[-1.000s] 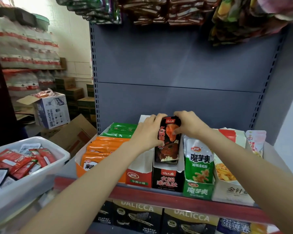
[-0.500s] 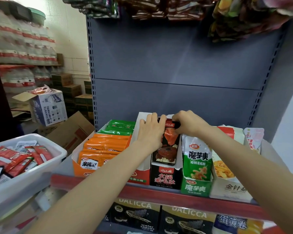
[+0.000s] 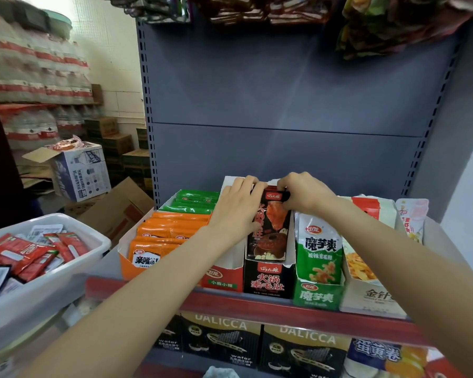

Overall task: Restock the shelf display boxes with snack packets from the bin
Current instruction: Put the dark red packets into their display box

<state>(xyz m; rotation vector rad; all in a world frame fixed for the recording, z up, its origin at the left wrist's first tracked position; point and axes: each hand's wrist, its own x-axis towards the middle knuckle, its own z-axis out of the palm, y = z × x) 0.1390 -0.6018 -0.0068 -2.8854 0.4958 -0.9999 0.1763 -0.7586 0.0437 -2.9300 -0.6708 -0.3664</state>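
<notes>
Both hands meet at the black snack packet (image 3: 271,227), standing upright in the black display box (image 3: 268,279). Right hand (image 3: 303,193) fingers pinch its top edge; left hand (image 3: 236,208) fingers lie extended against its 9 o'clock side. The bin (image 3: 66,268) sits at 8 o'clock.

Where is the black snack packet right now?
In the head view, centre: the black snack packet stands in the black display box, between the red box and green box, held by both hands.
</notes>
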